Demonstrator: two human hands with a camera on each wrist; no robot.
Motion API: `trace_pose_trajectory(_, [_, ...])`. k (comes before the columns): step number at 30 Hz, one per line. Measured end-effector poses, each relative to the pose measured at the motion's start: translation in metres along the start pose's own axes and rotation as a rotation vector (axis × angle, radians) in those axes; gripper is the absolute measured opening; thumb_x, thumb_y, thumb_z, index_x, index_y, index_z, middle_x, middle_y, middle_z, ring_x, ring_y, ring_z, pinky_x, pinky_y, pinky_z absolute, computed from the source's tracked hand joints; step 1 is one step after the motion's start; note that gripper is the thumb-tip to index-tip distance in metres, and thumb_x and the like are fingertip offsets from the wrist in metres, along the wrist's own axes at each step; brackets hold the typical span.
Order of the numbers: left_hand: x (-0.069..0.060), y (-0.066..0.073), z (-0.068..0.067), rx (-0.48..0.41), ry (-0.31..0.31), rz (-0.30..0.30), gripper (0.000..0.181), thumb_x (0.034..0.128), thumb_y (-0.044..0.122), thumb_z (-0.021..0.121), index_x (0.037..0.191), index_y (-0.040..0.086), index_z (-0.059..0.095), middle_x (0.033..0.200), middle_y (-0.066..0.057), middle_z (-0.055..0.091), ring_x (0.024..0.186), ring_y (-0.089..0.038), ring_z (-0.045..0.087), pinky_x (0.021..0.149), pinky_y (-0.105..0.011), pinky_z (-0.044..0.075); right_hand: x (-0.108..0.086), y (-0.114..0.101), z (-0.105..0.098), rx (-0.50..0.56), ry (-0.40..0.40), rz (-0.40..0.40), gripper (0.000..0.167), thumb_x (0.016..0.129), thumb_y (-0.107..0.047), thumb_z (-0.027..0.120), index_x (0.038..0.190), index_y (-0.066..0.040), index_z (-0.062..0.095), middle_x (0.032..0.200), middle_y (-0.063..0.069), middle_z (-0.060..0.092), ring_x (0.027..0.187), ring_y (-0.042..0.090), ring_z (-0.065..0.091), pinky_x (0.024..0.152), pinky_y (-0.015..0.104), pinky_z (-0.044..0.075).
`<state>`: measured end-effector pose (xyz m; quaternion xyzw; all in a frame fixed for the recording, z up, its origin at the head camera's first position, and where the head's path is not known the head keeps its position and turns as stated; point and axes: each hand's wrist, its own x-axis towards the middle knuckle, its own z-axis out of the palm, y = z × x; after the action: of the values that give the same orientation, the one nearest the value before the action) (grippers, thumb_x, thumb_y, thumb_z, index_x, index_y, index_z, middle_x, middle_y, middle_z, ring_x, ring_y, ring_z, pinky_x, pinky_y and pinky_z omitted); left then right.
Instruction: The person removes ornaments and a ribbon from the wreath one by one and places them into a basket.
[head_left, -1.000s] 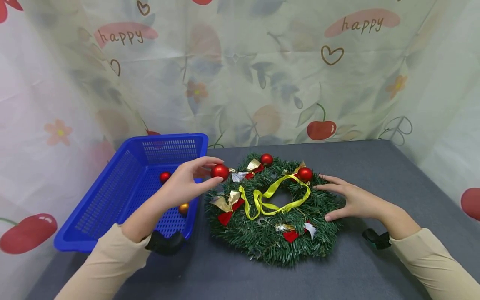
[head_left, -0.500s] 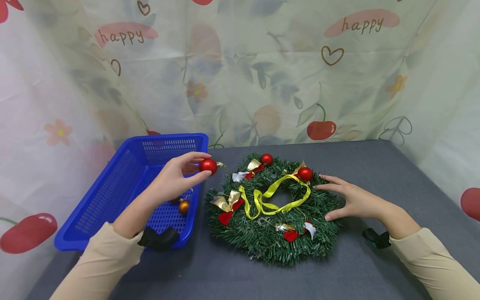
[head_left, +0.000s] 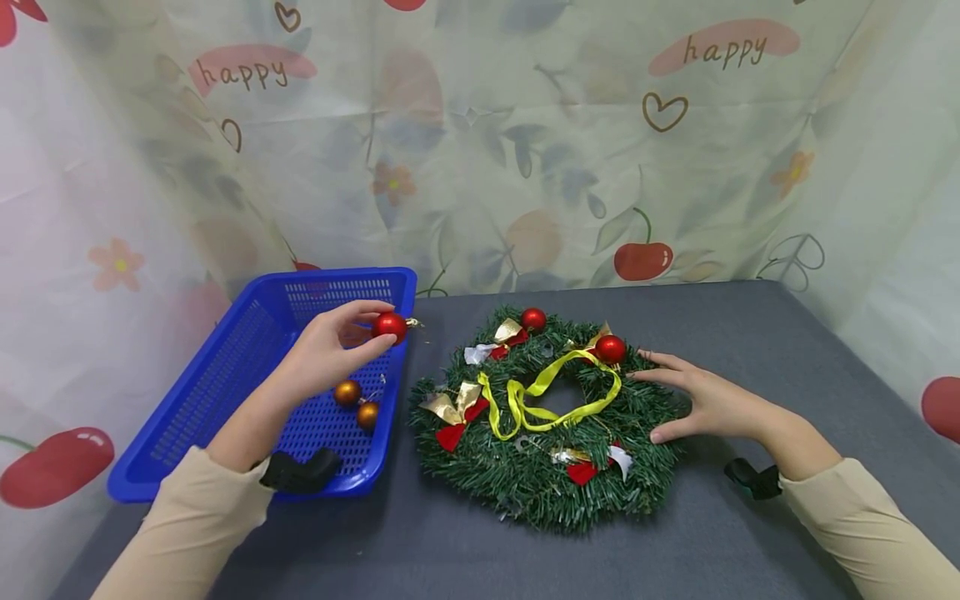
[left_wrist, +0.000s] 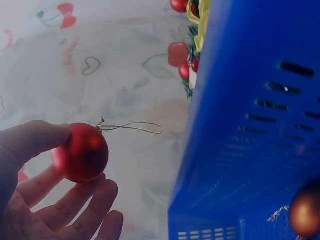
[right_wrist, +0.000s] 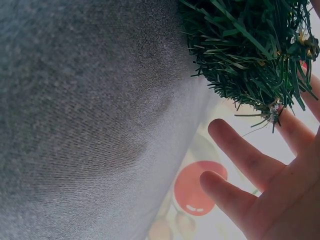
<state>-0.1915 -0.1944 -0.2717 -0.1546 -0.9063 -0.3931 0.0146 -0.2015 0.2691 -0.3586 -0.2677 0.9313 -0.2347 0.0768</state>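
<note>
Between thumb and fingers my left hand [head_left: 318,354] pinches a red bauble [head_left: 390,327], held above the right side of the blue basket [head_left: 180,400]. In the left wrist view a thin hanging loop [left_wrist: 142,127] trails from the cap of that bauble [left_wrist: 81,152]. My right hand [head_left: 708,404] is at the right edge of the green wreath [head_left: 540,492], fingers spread and fairly straight. Red baubles [head_left: 611,349], small bows [head_left: 453,414] and a loose yellow ribbon [head_left: 551,375] lie on the wreath. In the right wrist view the fingers [right_wrist: 245,152] are beside the wreath's needles [right_wrist: 240,50].
Two orange-gold baubles [head_left: 347,392] lie inside the basket near its right wall. A dark grey cloth [head_left: 720,333] covers the table. Patterned curtains [head_left: 480,150] hang behind it and at both sides.
My left hand has moved left with the red bauble, from the wreath's left edge to over the basket. My right hand and the wreath have stayed in place.
</note>
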Motion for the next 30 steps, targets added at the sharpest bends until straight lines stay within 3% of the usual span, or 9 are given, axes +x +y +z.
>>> trace_pose_trajectory(13, [-0.004, -0.009, -0.009, 0.04, 0.02, -0.022, 0.044, 0.0914, 0.028, 0.059, 0.13, 0.009, 0.052, 0.125, -0.018, 0.058, 0.107, -0.036, 0.061, 0.087, -0.047, 0.052, 0.0, 0.0, 0.0, 0.009, 0.004, -0.005, 0.08, 0.071, -0.052, 0.074, 0.135, -0.012, 0.049, 0.15, 0.022, 0.025, 0.132, 0.047, 0.032, 0.095, 0.065, 0.036])
trace_pose_trajectory(30, [-0.006, -0.017, -0.016, 0.073, -0.003, -0.047, 0.044, 0.092, 0.024, 0.058, 0.131, 0.007, 0.049, 0.128, -0.022, 0.056, 0.108, -0.038, 0.06, 0.09, -0.05, 0.05, -0.001, 0.001, 0.001, 0.023, 0.012, -0.021, 0.077, 0.072, -0.048, 0.075, 0.135, -0.012, 0.049, 0.15, 0.023, 0.025, 0.132, 0.049, 0.03, 0.094, 0.064, 0.037])
